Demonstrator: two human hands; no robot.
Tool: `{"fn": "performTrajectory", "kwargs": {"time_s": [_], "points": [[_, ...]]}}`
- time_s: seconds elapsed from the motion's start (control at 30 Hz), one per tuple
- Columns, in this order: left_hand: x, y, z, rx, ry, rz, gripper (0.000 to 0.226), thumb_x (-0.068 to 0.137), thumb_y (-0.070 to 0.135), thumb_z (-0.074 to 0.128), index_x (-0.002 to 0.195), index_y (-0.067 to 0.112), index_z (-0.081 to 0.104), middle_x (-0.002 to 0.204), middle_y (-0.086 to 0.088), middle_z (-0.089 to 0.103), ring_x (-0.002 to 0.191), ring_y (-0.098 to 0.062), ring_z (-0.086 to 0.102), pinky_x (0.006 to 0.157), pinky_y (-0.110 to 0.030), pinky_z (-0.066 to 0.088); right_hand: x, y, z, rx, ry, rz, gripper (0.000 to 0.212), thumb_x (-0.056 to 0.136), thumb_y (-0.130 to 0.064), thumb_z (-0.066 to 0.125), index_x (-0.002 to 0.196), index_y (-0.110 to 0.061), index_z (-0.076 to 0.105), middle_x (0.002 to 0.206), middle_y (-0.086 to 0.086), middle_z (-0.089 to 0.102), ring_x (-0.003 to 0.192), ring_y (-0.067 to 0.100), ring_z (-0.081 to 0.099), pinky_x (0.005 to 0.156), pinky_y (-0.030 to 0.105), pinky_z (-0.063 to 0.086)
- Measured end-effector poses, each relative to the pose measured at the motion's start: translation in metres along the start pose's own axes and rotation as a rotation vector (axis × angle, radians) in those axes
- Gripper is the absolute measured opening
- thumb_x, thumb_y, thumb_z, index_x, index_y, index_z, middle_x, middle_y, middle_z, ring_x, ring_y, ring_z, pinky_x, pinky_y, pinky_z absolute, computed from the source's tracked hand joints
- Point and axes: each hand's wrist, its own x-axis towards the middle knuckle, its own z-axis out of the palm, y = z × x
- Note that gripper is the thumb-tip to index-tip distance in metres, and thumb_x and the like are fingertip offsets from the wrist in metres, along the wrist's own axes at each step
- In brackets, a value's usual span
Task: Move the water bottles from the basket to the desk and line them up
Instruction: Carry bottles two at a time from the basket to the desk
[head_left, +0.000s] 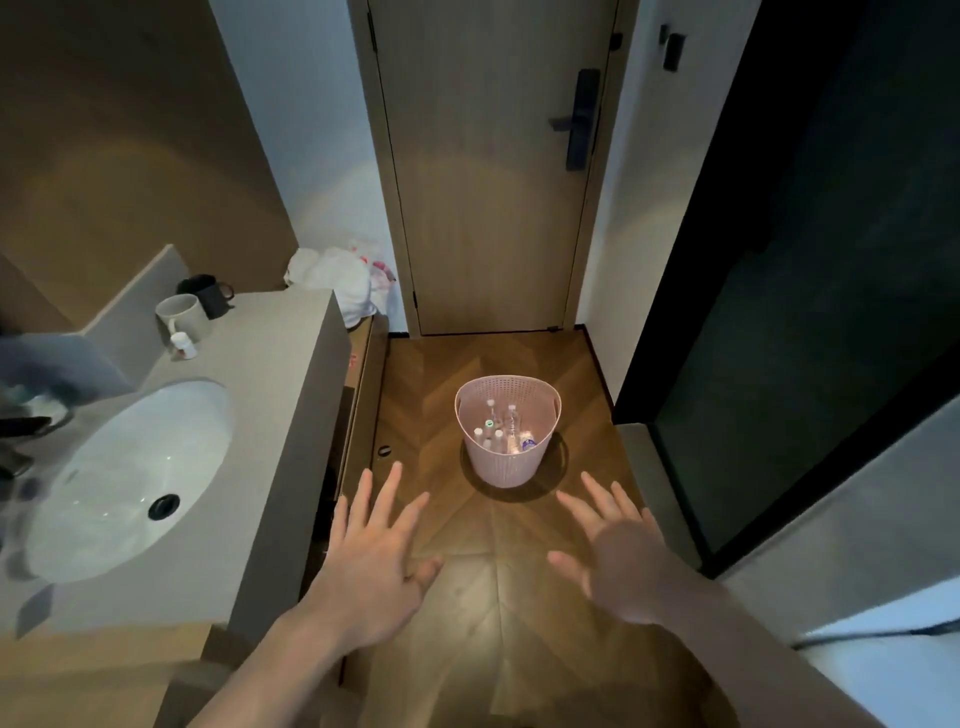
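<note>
The water bottles (500, 430) are down in the pink perforated basket (506, 465), which stands on the herringbone wood floor (467, 597) in front of the closed door (488, 182). You can see several white caps pointing up, and at least one bottle with a blue label lying against the basket's right wall; the exact count is hard to tell.

Both your hands are out in front of you, palms down, above the floor and short of the basket. Your left hand (375, 561) has its fingers straight and spread wide, holding nothing. Your right hand (621, 558) is the same, fingers fanned out and empty, slightly blurred.

To your left runs a grey vanity counter (270, 415) with a white sink (130, 478). A white mug (182, 314) and a black mug (208, 293) stand at its back, and a small white bottle (183, 345) sits just in front of the white mug. A white plastic bag (343, 280) sits beyond the counter's end.
</note>
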Motion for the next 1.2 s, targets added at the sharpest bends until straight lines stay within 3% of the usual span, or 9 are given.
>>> {"fn": "performTrajectory", "kwargs": {"time_s": [0.13, 0.3, 0.6, 0.93, 1.2], "points": [[0.053, 0.001, -0.008, -0.035, -0.057, -0.046, 0.075, 0.102, 0.067, 0.034, 0.165, 0.040, 0.003, 0.166, 0.007, -0.036, 0.149, -0.025, -0.040, 0.121, -0.048, -0.022, 0.057, 0.007, -0.024, 0.003, -0.014, -0.037, 0.081, 0.103, -0.070, 0.042, 0.168, -0.042, 0.005, 0.177, -0.007, -0.016, 0.163, 0.027, -0.014, 0.131, 0.054, 0.001], [0.129, -0.019, -0.017, -0.055, -0.085, -0.036, 0.074, 0.103, 0.064, 0.038, 0.166, 0.039, 0.007, 0.169, 0.005, -0.031, 0.152, -0.027, -0.035, 0.126, -0.051, -0.015, 0.128, 0.006, -0.049, 0.035, -0.051, -0.031, 0.080, 0.103, -0.067, 0.046, 0.169, -0.041, 0.007, 0.177, -0.007, -0.015, 0.163, 0.027, -0.015, 0.130, 0.055, -0.002], [0.298, -0.074, -0.017, -0.086, -0.182, 0.047, 0.073, 0.104, 0.058, 0.040, 0.167, 0.033, 0.010, 0.171, 0.001, -0.026, 0.155, -0.029, -0.029, 0.126, -0.051, -0.013, 0.273, -0.001, -0.071, 0.139, -0.106, 0.098, 0.079, 0.102, -0.065, 0.050, 0.167, -0.042, 0.011, 0.177, -0.008, -0.010, 0.164, 0.026, -0.011, 0.130, 0.056, -0.001], [0.458, -0.110, -0.012, -0.044, -0.388, 0.101, 0.072, 0.102, 0.053, 0.046, 0.165, 0.029, 0.020, 0.175, -0.003, -0.010, 0.159, -0.033, -0.014, 0.128, -0.052, -0.002, 0.392, -0.003, -0.087, 0.286, -0.161, 0.171, 0.077, 0.103, -0.059, 0.054, 0.167, -0.037, 0.019, 0.178, -0.005, 0.003, 0.164, 0.026, 0.001, 0.132, 0.049, 0.013], [0.568, -0.091, 0.018, -0.083, -0.498, 0.010, 0.073, 0.099, 0.047, 0.051, 0.164, 0.026, 0.025, 0.175, -0.006, 0.001, 0.161, -0.034, -0.001, 0.130, -0.050, 0.010, 0.499, 0.026, -0.105, 0.320, -0.241, 0.173, 0.075, 0.103, -0.049, 0.059, 0.167, -0.032, 0.022, 0.176, -0.004, 0.013, 0.162, 0.025, 0.014, 0.130, 0.047, 0.023]]}}
